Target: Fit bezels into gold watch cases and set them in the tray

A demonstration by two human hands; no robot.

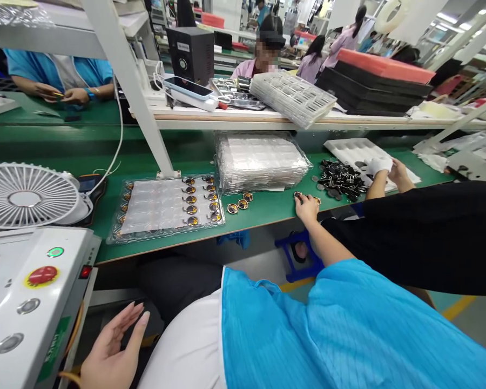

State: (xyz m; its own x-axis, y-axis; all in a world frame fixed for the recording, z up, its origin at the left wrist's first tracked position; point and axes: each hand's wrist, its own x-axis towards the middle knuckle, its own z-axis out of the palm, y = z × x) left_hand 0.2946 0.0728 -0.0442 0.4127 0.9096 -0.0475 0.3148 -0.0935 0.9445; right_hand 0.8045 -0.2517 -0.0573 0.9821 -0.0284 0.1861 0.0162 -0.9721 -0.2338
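Green bench (267,212); right hand (306,208) curls over discs (317,200), pinch indiscernible; left hand (115,346), thumb spread from fingers, near control box (44,302).

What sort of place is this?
Probably a factory assembly floor: a clear tray of small round parts lies on a long green bench, beside a control box with a red button, and a person in blue is across the bench.

The right hand (306,208) partly hides the discs (317,200) under its fingers; their number cannot be told. At near left, the left hand (115,346) is cut off at the wrist. The left edge crops the fan (24,197) and control box (67,270), whose green label (53,348) is too blurred to read. A shelf (44,40) hides the far-left worker's (32,70) head.
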